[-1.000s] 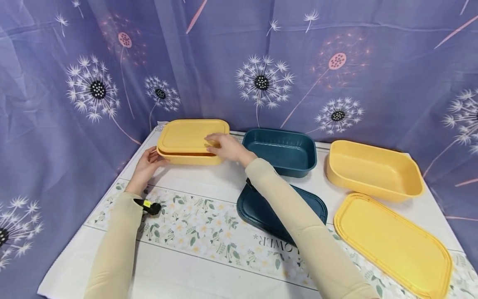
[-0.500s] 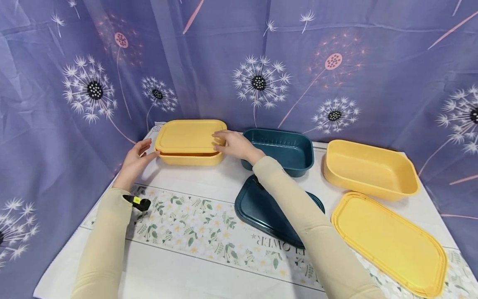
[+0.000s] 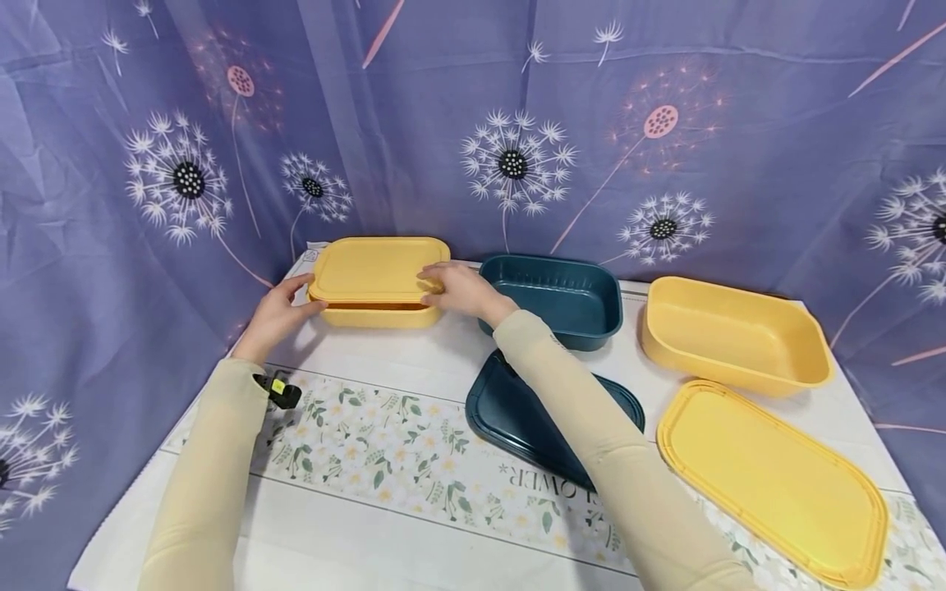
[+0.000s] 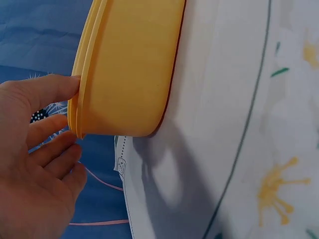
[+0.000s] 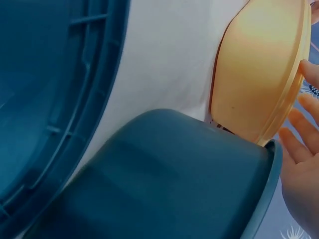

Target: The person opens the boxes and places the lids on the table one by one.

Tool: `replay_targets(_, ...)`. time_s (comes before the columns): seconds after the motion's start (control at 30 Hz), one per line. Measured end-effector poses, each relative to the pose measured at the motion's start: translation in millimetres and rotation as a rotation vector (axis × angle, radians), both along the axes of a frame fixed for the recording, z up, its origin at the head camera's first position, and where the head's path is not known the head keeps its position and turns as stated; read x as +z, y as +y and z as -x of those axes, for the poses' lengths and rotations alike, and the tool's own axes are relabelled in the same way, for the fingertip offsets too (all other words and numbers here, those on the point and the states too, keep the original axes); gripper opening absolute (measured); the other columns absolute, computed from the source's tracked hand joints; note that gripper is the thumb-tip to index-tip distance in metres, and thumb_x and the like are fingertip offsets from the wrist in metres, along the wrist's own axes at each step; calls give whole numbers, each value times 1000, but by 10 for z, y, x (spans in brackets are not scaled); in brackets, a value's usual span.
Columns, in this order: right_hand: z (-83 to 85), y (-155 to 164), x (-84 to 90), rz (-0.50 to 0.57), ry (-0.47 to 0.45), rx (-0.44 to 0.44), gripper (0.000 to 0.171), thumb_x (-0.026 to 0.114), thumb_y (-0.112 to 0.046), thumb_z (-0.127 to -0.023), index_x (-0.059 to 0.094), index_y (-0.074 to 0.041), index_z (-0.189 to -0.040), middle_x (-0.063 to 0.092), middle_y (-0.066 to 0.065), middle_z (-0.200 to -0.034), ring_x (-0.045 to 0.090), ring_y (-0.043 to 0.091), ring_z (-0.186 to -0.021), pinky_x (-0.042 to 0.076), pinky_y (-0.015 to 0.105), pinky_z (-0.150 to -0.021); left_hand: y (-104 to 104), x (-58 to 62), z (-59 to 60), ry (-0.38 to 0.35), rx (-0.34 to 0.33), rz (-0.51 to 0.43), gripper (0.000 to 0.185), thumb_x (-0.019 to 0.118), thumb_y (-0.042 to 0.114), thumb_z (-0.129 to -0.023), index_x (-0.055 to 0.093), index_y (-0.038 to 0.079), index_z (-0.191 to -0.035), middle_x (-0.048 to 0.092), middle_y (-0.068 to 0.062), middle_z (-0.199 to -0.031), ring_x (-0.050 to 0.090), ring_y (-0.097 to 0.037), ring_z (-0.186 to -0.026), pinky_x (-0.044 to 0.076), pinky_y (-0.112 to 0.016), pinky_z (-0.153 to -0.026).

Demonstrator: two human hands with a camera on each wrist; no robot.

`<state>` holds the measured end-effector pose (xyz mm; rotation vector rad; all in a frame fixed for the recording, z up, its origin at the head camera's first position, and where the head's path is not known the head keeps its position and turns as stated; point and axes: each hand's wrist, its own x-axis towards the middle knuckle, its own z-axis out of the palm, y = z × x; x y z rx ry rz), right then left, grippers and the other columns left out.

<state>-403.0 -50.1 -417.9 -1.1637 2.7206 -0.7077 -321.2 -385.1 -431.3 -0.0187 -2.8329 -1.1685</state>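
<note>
A yellow container [image 3: 377, 283] with its yellow lid [image 3: 380, 264] on top stands at the far left of the table; a dark gap shows under the lid's front edge. My left hand [image 3: 284, 308] is at its left end, the thumb [image 4: 55, 87] touching the lid rim [image 4: 82, 84] and the other fingers relaxed beside it. My right hand [image 3: 454, 289] lays its fingers on the lid's right end. In the right wrist view the fingers [image 5: 299, 129] lie straight against the yellow rim [image 5: 289, 94].
A dark blue container [image 3: 550, 300] stands open beside my right wrist, its dark blue lid [image 3: 517, 410] lying partly under my forearm. At the right are an open yellow container [image 3: 735, 332] and a loose yellow lid [image 3: 772, 480]. A dandelion-print curtain [image 3: 517, 123] closes off the back.
My left hand has moved in, and its thumb is now on the lid's left end. The right hand's fingers have settled on the lid's right edge.
</note>
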Motion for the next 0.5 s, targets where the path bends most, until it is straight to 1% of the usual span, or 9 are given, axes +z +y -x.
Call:
replay_targets(0.13, 27, -21, -23, -1, -12, -5, 50, 70, -30, -97, 59, -11, -142, 50, 7, -151, 41, 25, -142, 34, 35, -117, 2, 12, 56, -9, -19, -4, 73, 70, 27, -97, 35, 1, -155, 33, -24, -159, 27, -50, -144, 25, -58, -118)
replay_targets(0.27, 46, -28, -29, 4, -20, -15, 50, 71, -29, -96, 59, -10, -141, 50, 9, -150, 39, 26, -143, 31, 37, -119, 6, 6, 106, -3, -33, -13, 73, 71, 26, -96, 36, -1, -154, 34, -24, -158, 27, -49, -144, 24, -57, -118)
replay_targets(0.4, 63, -31, -41, 9, -43, -23, 51, 70, -29, -96, 58, -10, -142, 48, 9, -152, 35, 27, -146, 28, 38, -120, 27, -2, 135, -12, -28, -29, 73, 72, 25, -95, 37, -3, -153, 33, -24, -158, 26, -48, -145, 23, -57, -119)
replay_targets(0.5, 70, -32, -46, 10, -55, -31, 52, 71, -29, -96, 58, -10, -143, 47, 9, -153, 33, 27, -147, 26, 38, -121, 56, -3, 146, 1, -27, -37, 70, 72, 22, -94, 39, -5, -151, 33, -25, -158, 26, -46, -145, 23, -56, -119)
